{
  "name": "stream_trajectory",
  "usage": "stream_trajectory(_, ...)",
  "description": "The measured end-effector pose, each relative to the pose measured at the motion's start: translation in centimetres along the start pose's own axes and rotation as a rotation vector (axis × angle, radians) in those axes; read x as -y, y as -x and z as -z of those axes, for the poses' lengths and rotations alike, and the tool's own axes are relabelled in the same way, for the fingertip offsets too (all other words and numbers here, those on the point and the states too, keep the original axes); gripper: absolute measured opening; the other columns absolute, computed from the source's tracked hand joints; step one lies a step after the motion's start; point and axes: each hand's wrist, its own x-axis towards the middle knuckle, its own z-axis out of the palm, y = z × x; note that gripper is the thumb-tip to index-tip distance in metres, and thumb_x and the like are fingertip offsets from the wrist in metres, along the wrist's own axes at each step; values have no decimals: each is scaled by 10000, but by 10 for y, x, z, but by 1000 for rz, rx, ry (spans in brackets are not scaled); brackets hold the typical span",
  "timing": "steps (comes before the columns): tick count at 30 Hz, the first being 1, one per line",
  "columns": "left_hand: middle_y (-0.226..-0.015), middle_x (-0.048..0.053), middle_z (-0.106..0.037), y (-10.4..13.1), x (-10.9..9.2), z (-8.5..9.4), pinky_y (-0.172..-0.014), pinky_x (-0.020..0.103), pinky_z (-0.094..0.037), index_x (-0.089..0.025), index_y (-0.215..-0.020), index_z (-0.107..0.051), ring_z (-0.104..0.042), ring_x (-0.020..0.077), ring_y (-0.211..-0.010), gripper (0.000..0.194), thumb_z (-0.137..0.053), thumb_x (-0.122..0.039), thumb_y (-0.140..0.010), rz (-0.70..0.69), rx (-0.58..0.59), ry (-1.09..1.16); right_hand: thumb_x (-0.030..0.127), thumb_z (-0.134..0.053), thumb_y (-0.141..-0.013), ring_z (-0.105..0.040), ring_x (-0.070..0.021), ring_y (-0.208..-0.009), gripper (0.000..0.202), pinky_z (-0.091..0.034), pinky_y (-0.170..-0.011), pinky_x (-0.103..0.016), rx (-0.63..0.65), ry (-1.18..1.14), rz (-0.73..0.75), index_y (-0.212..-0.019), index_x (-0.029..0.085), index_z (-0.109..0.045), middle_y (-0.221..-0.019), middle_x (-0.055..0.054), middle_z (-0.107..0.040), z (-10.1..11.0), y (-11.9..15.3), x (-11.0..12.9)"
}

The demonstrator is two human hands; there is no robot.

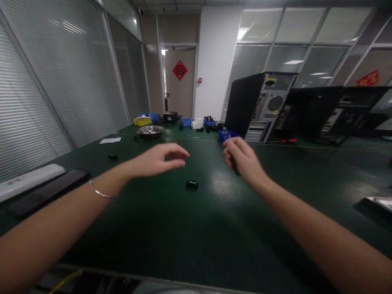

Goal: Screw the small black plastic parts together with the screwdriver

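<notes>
A small black device with a green mark on top (pixel 192 184) lies on the dark green table (pixel 183 228), below and between my hands. My left hand (pixel 163 159) hovers to its upper left, fingers curved and apart from the thumb, with nothing between them. My right hand (pixel 241 157) is raised over the table to the upper right of the device. Its fingers are curled around a dark, elongated item (pixel 235 166), mostly hidden by the hand and too blurred to name. Just beyond that hand sits a blue tray (pixel 227 135) with small things in it.
Computer towers (pixel 245 104) stand at the back right. A metal bowl (pixel 150 131), yellow tray (pixel 142 121) and small dark parts line the back. At left are a keyboard (pixel 50 192), white paper (pixel 110 140) and a small black object (pixel 113 157).
</notes>
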Motion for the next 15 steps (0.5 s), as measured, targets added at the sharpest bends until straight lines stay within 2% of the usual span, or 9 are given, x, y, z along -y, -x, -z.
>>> stream_trajectory(1,-1129,56,-605,-3,4,-12,-856,342,-491,-204,-1186,-592,-589,208,-984,412,-654,-403,-831,2,90,-6,403,-400,-965,-485,-107,-544,222,-407,-485,-227,8,15,-9,-988,205,-499,-724,33,-513,-7,3,-7)
stream_trajectory(3,-1164,59,-574,-6,18,-36,-833,318,-490,-228,-1233,-553,-572,214,-994,531,-707,-437,-770,22,232,-18,365,-392,-960,-467,-118,-567,168,-391,-513,-238,83,102,-14,-939,215,-465,-689,41,-491,-22,11,-22)
stream_trajectory(5,-1156,61,-557,-4,30,-54,-814,310,-484,-228,-1209,-556,-559,218,-996,529,-720,-441,-753,40,295,-35,306,-429,-946,-504,-135,-664,104,-412,-607,-262,205,227,36,-951,209,-468,-748,23,-531,-32,19,-35)
stream_trajectory(9,-1028,52,-567,4,36,-66,-776,294,-459,-195,-1056,-609,-554,197,-913,267,-590,-382,-866,44,280,-55,254,-497,-921,-542,-150,-759,100,-419,-681,-278,341,356,107,-996,202,-536,-874,-10,-594,-37,29,-39)
stream_trajectory(12,-978,51,-558,9,32,-68,-749,286,-448,-178,-1025,-610,-543,190,-863,224,-553,-337,-877,56,217,-65,240,-564,-891,-559,-169,-862,132,-433,-741,-288,364,392,172,-1013,205,-598,-976,-33,-611,-39,31,-35)
stream_trajectory(15,-955,50,-548,13,30,-71,-740,283,-440,-173,-1026,-603,-531,188,-841,229,-562,-323,-858,52,195,-79,231,-594,-877,-569,-175,-880,146,-441,-762,-293,376,406,231,-1015,206,-635,-971,-40,-621,-42,34,-32)
